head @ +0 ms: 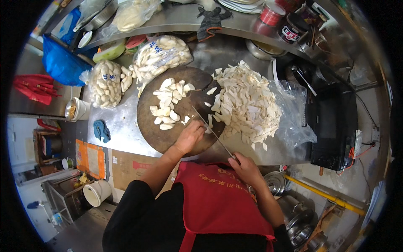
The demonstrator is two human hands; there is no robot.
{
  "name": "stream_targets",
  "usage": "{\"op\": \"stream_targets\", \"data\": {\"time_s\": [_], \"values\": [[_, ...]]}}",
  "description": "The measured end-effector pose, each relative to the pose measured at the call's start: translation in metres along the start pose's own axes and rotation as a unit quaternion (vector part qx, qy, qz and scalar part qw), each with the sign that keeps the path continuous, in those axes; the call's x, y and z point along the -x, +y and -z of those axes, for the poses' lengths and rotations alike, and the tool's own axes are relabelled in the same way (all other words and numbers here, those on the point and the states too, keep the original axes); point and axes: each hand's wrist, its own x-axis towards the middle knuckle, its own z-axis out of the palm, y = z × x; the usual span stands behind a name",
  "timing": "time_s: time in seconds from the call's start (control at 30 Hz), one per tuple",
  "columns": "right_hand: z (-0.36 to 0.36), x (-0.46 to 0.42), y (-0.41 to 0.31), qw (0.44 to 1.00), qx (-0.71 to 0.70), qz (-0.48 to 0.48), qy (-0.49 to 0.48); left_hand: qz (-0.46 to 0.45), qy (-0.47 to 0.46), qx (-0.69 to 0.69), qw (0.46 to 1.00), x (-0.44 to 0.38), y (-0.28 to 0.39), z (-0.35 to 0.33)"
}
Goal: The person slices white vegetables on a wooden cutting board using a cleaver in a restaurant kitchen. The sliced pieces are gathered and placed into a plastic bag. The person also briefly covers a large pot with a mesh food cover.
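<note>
On a round wooden chopping board (148,108), my left hand (191,135) has its fingers curled down beside the blade, over a pale piece that is mostly hidden. My right hand (245,167) grips the handle end of a knife (214,134), whose blade is seen nearly edge-on and slants up to the left across the board. Chunks of a pale vegetable, maybe king oyster mushroom (165,102), lie on the board's left half. A large heap of thin pale slices (247,100) spreads over the metal counter to the right, partly over the board's edge.
Two plastic bags of whole pale mushrooms (105,85) (165,56) stand behind left. A teal cloth (101,130) lies on the steel counter (126,138). Clear plastic (289,116) lies by the heap, near a black microwave-like appliance (329,126). A shelf (176,19) crosses behind.
</note>
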Motion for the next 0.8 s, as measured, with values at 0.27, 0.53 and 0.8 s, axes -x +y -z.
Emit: {"op": "stream_targets", "data": {"time_s": [0.27, 0.53, 0.8], "values": [[0.011, 0.011, -0.013, 0.998, 0.004, 0.063, 0.022, 0.002, 0.013, -0.005, 1.000, 0.004, -0.002, -0.002], [0.006, -0.017, -0.002, 0.997, 0.003, 0.075, 0.008, 0.002, 0.029, -0.008, 1.000, 0.001, -0.002, -0.004], [0.002, 0.000, 0.008, 0.998, -0.010, 0.035, 0.051, 0.157, 0.071, 0.035, 0.984, 0.003, 0.017, -0.010]]}}
